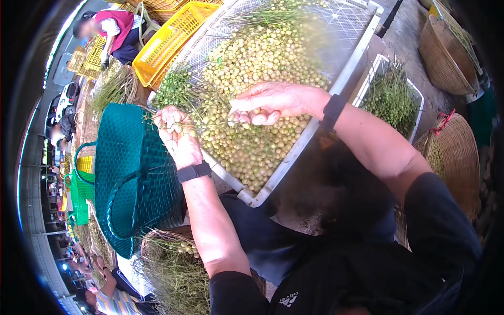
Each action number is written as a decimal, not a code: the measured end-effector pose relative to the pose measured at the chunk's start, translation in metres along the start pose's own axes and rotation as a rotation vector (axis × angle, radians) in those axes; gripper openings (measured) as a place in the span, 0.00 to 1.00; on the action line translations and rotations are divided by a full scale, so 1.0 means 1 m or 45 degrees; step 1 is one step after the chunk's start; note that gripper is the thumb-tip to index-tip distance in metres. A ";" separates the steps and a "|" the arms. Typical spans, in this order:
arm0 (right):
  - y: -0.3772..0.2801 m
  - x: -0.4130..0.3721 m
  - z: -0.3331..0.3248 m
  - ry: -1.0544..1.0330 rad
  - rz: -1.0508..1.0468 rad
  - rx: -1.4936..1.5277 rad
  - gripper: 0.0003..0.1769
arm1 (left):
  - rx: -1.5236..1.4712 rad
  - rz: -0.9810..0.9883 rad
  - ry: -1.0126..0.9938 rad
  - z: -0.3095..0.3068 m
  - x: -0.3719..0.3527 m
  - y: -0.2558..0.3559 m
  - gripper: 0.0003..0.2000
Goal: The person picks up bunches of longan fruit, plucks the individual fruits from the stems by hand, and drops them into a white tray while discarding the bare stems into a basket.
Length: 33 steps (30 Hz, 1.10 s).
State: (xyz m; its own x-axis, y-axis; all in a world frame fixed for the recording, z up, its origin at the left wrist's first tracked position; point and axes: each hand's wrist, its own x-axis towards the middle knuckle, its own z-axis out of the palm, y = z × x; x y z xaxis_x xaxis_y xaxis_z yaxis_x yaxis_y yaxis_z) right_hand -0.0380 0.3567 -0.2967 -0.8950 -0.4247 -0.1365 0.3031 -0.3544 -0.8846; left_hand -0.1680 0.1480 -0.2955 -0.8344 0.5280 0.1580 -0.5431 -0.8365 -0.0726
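A white mesh tray [344, 79] holds a large heap of small yellow-green round fruit [252, 63]. Over the tray's left edge, my left hand [176, 126] is closed on a bunch of thin fruit stems [197, 113]. My right hand [268, 104] is above the heap with its fingers curled in; some fruit shows at the fingertips, though what they grip is partly hidden. Greener fruit on stems [176, 86] lies by the tray's upper left side. A green woven basket [123, 168] stands just left of my left hand.
A yellow crate [168, 42] is at the upper left, near a person in a red vest [123, 23]. Cut stems fill a basket [176, 273] below. On the right are a white box of green stems [388, 100] and wicker baskets [462, 163]. Another person [113, 302] is lower left.
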 end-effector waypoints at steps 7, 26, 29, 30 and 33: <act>0.001 0.000 0.005 -0.053 -0.017 -0.106 0.12 | -0.012 -0.002 0.041 0.002 0.000 -0.003 0.07; -0.022 -0.021 0.000 -0.090 -0.135 -0.417 0.13 | 0.104 -0.093 -0.004 0.006 -0.001 -0.012 0.04; -0.026 -0.026 -0.003 -0.020 -0.190 -0.345 0.12 | 0.058 -0.142 -0.110 0.003 0.001 -0.001 0.08; -0.026 -0.026 -0.003 0.023 -0.224 -0.215 0.12 | 0.056 -0.136 -0.111 0.000 -0.001 0.002 0.08; -0.019 -0.016 0.000 0.046 -0.162 -0.123 0.12 | 0.033 -0.167 -0.016 0.001 -0.003 -0.008 0.05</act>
State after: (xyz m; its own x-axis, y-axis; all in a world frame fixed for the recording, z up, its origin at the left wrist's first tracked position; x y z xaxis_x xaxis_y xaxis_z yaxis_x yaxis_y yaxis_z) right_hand -0.0289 0.3700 -0.2777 -0.9360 -0.3504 -0.0348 0.1548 -0.3208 -0.9344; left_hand -0.1605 0.1532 -0.2947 -0.7550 0.6313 0.1771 -0.6447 -0.7640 -0.0249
